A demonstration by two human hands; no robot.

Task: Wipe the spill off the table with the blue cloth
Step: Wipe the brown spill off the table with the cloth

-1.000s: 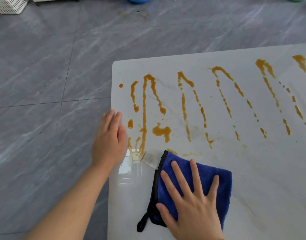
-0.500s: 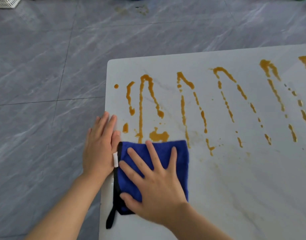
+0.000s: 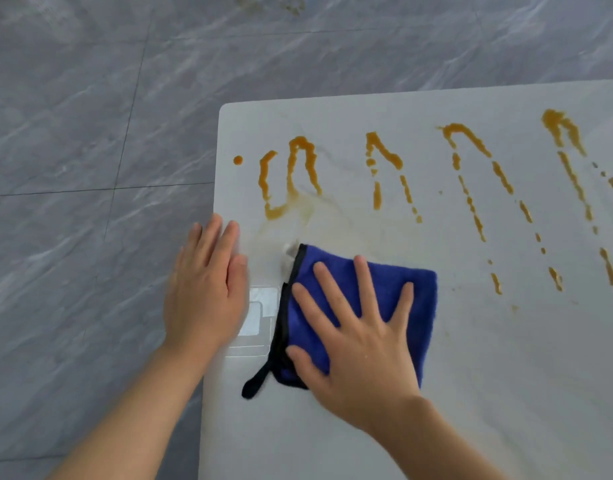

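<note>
A folded blue cloth [image 3: 416, 289] with a black edge and loop lies on the white table [image 3: 506, 375] near its left edge. My right hand [image 3: 357, 341] presses flat on the cloth with fingers spread. My left hand [image 3: 204, 292] rests flat on the table's left edge, just left of the cloth, not touching it. Orange-brown spill [image 3: 291, 174] runs in zigzag streaks across the far half of the table, from the left corner to the right border. Between the cloth and the leftmost streaks is a faint smeared patch [image 3: 308, 216].
Grey marble floor tiles [image 3: 90, 133] lie to the left of and beyond the table. The table's left edge [image 3: 211, 237] and rounded far-left corner are in view. A bright window reflection [image 3: 260, 310] shows on the tabletop between my hands.
My right hand slid the cloth left to my left hand, up over the lower ends of the leftmost streaks, then back right. Those lower streaks are now gone, leaving a faint smear.
</note>
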